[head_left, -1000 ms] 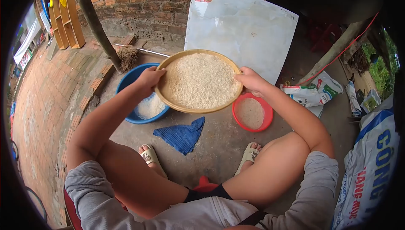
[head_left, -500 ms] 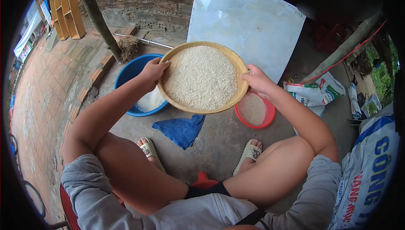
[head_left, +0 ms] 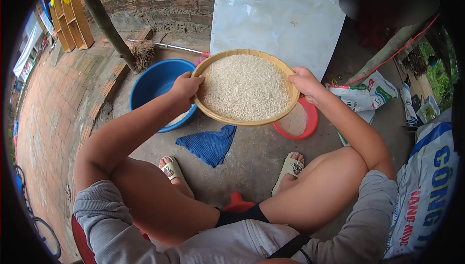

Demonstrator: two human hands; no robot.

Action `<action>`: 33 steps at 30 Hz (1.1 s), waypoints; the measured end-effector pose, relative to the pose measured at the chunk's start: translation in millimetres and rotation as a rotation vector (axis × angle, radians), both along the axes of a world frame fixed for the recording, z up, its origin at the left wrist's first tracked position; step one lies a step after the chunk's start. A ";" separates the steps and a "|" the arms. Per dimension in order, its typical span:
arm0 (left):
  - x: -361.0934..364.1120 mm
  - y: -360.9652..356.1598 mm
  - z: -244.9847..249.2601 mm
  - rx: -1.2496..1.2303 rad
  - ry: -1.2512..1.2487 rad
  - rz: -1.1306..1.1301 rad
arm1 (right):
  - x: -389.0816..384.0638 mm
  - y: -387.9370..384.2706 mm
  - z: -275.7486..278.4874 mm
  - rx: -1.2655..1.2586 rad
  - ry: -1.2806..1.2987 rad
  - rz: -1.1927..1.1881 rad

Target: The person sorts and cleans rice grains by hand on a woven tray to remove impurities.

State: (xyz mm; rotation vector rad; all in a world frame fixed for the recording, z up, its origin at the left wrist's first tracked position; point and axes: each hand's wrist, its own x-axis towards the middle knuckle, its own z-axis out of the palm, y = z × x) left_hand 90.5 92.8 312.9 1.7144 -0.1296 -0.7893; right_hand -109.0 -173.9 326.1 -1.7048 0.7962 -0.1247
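Observation:
Between my hands I hold a round, shallow woven winnowing basket above the floor, with a wide heap of rice grains in it. My left hand is closed on its left rim, and my right hand grips the right rim with the thumb on top. Behind and below my left hand stands a blue basin with some pale grain inside, partly hidden by my forearm. A red bowl holding fine grain sits under the right side of the basket.
A blue cloth lies on the concrete floor before my feet. A white board leans at the back near a brick wall. Printed sacks stand at right; a wooden pole and a straw broom are at left.
The basket with the rice has shifted to the right, and its near rim is a little higher in view. Both hands keep their grip and move with it.

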 end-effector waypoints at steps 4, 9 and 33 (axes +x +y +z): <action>34.1 16.9 8.3 -0.176 -0.068 -0.171 | -3.3 39.1 42.1 -0.119 -0.028 0.150; 2.4 -1.1 22.1 -0.013 -0.105 -0.052 | 7.2 6.2 -10.2 0.017 -0.133 -0.003; 35.5 14.2 9.2 -0.158 -0.080 -0.170 | 4.7 23.1 7.5 -0.059 -0.104 0.077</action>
